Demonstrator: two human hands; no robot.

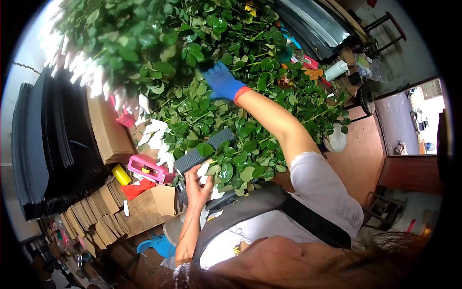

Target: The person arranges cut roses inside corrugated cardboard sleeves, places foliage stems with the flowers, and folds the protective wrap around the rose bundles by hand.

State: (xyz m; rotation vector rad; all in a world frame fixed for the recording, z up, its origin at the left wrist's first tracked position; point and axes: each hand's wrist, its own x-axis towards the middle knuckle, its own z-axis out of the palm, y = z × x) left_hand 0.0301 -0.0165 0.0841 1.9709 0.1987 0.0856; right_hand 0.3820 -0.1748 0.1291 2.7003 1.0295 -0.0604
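Observation:
My bare left hand (195, 187) is closed at the lower left edge of a dark grey corrugated cardboard strip (204, 151), with white wrapping (204, 169) showing between thumb and fingers. Leafy green rose stems (250, 161) lie against the strip. Farther out, my right hand (221, 82), in a blue glove with a red cuff, reaches over the large heap of leafy stems (192, 111). Its fingers are apart, their tips partly lost among the leaves. White-covered ends (159, 137) of the stems point left.
Left of the heap stand black sheets (60, 139) and a tall brown cardboard stack (108, 130). A pink tape dispenser (151, 168), yellow roll (121, 175) and folded cardboard pieces (96, 214) lie near my left arm. A white bottle (336, 70) is at the upper right.

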